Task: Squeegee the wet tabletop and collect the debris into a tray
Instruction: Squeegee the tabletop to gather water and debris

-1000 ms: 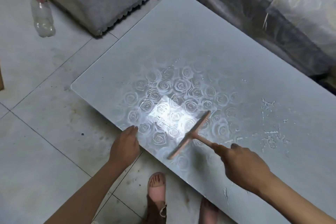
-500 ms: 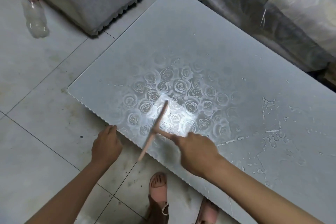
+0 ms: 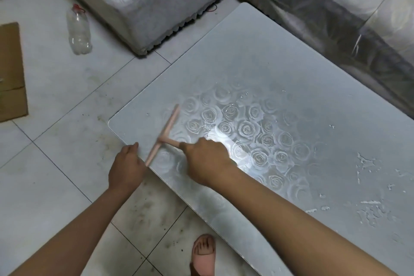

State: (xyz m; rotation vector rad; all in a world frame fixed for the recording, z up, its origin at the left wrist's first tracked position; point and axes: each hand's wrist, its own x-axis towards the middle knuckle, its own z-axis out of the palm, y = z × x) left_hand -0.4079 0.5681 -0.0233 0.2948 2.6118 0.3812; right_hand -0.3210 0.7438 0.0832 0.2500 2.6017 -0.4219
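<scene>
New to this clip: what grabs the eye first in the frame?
The glare on the glossy rose-patterned tabletop just beyond the right hand, which grips the handle of a pale pink T-shaped squeegee near the table's near-left corner. The left hand sits cupped at the table edge by the blade's near end. White wet residue streaks the right side; a clear plastic bottle lies on the tiled floor, upper left.

Rose-patterned tabletop (image 3: 280, 56), pink squeegee (image 3: 164, 135) on its near corner, white debris patches (image 3: 369, 210) at right
</scene>
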